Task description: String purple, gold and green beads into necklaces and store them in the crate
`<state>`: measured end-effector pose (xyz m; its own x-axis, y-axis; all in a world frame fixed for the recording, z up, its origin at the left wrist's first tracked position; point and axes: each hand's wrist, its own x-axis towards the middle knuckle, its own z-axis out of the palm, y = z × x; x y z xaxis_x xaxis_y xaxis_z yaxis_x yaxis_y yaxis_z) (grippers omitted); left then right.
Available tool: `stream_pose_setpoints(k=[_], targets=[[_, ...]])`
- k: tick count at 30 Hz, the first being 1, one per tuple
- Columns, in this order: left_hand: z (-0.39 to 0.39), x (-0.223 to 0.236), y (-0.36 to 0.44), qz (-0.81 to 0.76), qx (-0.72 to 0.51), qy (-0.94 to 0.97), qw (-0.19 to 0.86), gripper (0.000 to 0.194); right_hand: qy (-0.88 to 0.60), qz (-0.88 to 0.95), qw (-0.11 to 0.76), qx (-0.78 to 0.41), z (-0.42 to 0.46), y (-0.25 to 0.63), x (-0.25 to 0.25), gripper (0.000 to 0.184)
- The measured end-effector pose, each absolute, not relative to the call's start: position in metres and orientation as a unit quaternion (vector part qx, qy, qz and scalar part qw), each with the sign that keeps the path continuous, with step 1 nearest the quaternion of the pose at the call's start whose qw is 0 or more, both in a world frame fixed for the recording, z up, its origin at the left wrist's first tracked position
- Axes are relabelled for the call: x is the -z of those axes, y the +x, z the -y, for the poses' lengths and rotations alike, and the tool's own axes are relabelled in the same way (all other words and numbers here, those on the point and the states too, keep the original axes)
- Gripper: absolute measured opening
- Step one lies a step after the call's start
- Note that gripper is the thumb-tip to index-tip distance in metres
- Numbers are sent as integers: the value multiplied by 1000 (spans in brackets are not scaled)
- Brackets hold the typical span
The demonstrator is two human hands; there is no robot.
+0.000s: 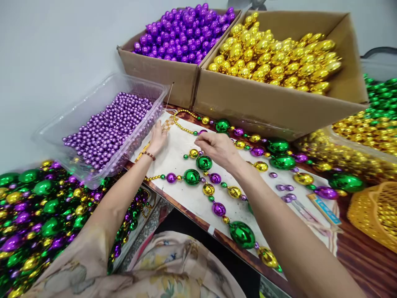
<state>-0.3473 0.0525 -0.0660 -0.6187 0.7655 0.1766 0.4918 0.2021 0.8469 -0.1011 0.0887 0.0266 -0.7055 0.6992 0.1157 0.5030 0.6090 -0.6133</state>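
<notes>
Got a short bead run (204,162) on the white sheet (176,153) over the desk (372,265), just beside the right hand (214,147), with the near bead strand (218,209) alongside. Can't tell about any link between the two. Looks like hollow, metallic-coated plastic: probably light, hard-shelled, slick, prone to rolling. Should flex only at the gaps, stiff at every bead. Go easy on the big green bead (242,234): likely to dent or lose coating under a hard squeeze. Better to pinch at the small green end bead (185,156) or in a gap, not round a single big ball; for shifting the whole length, support at two spots to limit sag and swing. Seeing the right hand narrowed, thumb against fingertips near the run's upper end; can't tell about bead or thread inside the pinch. Seeing the left hand (157,138) unclenched, fingers extended, just beside the clear tub (68,120) of small purple beads (111,128); can't make out contact with it, or anything held.
</notes>
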Motion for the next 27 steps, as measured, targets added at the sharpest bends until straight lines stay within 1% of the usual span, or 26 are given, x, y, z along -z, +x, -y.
stream_pose_setpoints(k=[1,2,5,6,9,11,16,22,25,27], targets=[[-57,69,-352,-772,-468,405,146,41,-339,879,183,-282,-90,-101,-28,23],[-59,70,-354,-775,-463,402,150,38,-338,877,192,-283,-91,-101,-29,22],[-54,65,-347,-756,-487,402,174,16,-334,869,217,-293,-96,-96,-33,21],[-49,60,-341,-737,-507,402,194,14,-330,869,221,-296,-98,-94,-34,20],[-33,38,-316,-657,-572,412,268,15,-314,869,227,-309,-100,-91,-37,20],[-24,20,-297,-607,-597,435,294,15,-302,863,245,-322,-99,-91,-40,20],[-12,-11,-257,-543,-589,490,344,17,-279,832,309,-367,-93,-88,-57,17],[-7,-5,-233,-546,-614,473,319,19,-239,752,362,-496,-87,-76,-72,11],[-7,3,-223,-551,-600,463,350,24,-243,733,387,-504,-91,-76,-68,10],[-5,5,-216,-558,-580,459,376,28,-264,730,389,-496,-94,-77,-64,11]])
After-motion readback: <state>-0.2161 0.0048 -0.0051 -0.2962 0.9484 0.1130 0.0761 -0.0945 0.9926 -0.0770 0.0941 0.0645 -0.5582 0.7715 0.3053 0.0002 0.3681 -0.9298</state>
